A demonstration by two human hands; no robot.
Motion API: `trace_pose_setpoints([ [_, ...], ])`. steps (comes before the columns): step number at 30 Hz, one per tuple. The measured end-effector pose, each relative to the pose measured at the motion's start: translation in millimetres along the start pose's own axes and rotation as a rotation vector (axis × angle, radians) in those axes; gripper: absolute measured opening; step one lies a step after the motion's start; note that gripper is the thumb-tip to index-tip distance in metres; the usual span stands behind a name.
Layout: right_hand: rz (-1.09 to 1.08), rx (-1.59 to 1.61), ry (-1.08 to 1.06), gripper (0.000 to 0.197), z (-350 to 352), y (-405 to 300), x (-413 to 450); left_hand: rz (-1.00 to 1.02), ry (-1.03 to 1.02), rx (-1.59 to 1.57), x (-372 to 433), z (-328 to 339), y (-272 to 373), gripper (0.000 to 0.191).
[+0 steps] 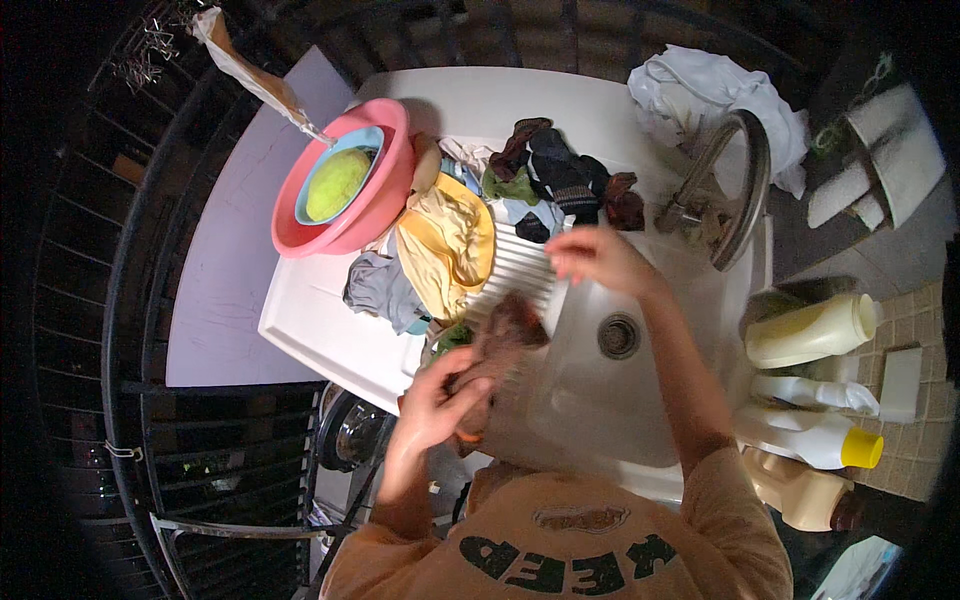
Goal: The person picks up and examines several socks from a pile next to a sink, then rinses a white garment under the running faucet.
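Note:
My left hand grips a dark brown knitted cloth, perhaps a sock, at the near left of the white sink basin. Motion blurs the cloth, and its far end hangs over the lower washboard ridges. My right hand is raised above the basin's far edge with loosely bent fingers and nothing visible in them. Beyond it, dark socks lie piled at the top of the ridged washboard. A yellow garment and a grey cloth rest left of the ridges.
A pink basin at the left holds a blue bowl with a yellow-green item. The curved faucet arches at the right, by a white plastic bag. Several bottles, one yellow-capped, line the right side. Black railings stand left.

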State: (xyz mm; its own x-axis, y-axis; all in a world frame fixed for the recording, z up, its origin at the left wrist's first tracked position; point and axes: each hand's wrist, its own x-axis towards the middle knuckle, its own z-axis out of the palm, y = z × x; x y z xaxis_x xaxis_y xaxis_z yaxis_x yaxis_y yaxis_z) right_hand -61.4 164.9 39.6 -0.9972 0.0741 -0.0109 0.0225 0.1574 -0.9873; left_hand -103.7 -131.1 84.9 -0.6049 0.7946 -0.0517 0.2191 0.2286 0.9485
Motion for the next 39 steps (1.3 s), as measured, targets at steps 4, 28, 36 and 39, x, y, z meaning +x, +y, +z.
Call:
trace_pose_setpoints([
  [4, -0.115, -0.414, 0.469, 0.036, -13.0, 10.6, 86.9, 0.056, 0.344, 0.506, -22.5, -22.7, -6.2, 0.024],
  [28, -0.099, 0.032, 0.718, 0.032, 60.4, 28.7, -106.0, -0.116, 0.15, -0.801, 71.6, 99.2, -41.2, 0.016],
  [36, 0.025, -0.079, 0.73, 0.024, 100.3, 33.7, -127.8, 0.229, -0.047, -0.191, 38.9, 143.8, -42.8, 0.028],
  [39, 0.061, -0.021, 0.685, 0.019, 100.1, 40.5, -135.4, 0.016, -0.072, -0.746, 31.1, 150.5, -60.8, 0.016],
])
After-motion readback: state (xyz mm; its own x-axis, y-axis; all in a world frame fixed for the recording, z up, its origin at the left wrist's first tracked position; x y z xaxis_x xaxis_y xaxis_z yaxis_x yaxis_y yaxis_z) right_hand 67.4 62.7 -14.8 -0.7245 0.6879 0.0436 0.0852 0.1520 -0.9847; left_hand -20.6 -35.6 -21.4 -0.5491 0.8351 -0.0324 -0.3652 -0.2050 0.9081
